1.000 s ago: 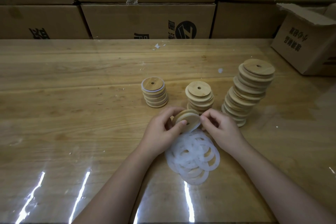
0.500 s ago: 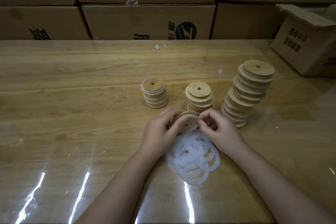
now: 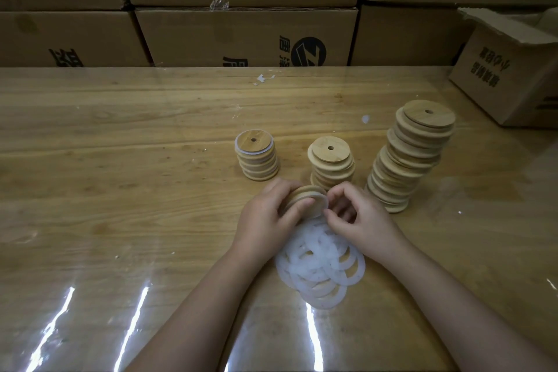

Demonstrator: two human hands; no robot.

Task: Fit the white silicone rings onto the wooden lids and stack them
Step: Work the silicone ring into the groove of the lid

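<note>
Wooden lid [image 3: 305, 195] sits tilted on edge in the left hand [image 3: 265, 214], whose fingers curl round its rim so the open face turns toward the right hand [image 3: 362, 220]. That hand pinches a white ring [image 3: 324, 205] at the lid's edge, I judge to work it round. How far the ring is seated is hard to tell. Both hands hover over the far end of the pile [image 3: 320, 266] of loose rings, handy for the next pick. Beyond the pile to the left is a short stack [image 3: 256, 157] showing white under its top lid, which looks like finished work. Straight beyond stands a middle stack [image 3: 330, 160], and beyond to the right a tall stack [image 3: 410, 157] leans. Boxes [image 3: 241, 33] line the table [image 3: 120, 190] farthest from the pile.
</note>
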